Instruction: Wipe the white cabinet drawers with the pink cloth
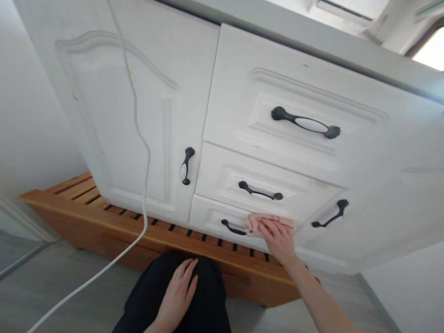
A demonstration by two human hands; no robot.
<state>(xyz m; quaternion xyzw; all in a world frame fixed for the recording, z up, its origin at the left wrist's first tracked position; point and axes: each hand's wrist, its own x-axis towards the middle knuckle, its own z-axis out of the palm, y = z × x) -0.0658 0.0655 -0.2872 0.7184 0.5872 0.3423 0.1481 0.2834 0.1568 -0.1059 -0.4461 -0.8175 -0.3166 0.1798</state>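
Note:
My right hand [280,240] presses a folded pink cloth [255,223] against the front of the bottom drawer [211,217], just right of its dark handle [233,227]. The fingers are bent over the cloth, and part of it bunches out above and to the left of them. On my dark-trousered knee rests my left hand [177,289], its fingers stretched out and holding nothing. Above the cloth is the middle drawer with a dark and white handle [260,191]. The top drawer's larger handle [305,122] is higher up. All the drawers are closed.
The white cabinet [156,194] stands on a slatted wooden bench [163,240], whose front edge runs before my knees. A white cable [147,162] hangs down across the left door and over the bench. Door handles [187,166] stick out on both sides. Grey floor [86,277] lies below.

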